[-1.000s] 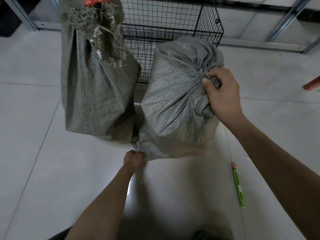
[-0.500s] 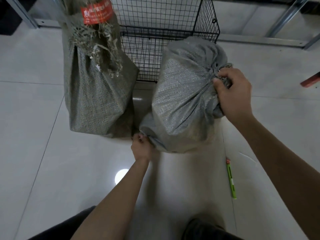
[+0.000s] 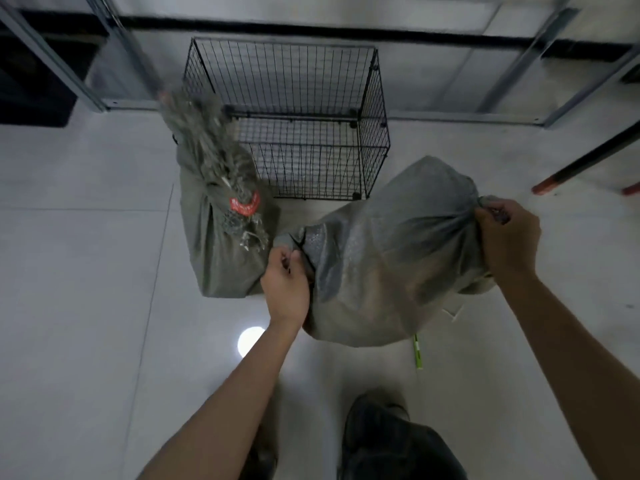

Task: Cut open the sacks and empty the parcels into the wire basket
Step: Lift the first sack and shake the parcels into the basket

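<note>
Sack tipped sideways, seemingly lifted; left hand grips corner, right hand clamps neck.

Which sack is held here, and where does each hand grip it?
The right-hand sack. The left hand grips a bottom corner; the right hand grips its tied, gathered neck.

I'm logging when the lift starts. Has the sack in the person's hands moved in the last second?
Yes. The held sack has tipped from upright to lying sideways, swinging right of the wire basket, its base now over the green cutter.
</note>
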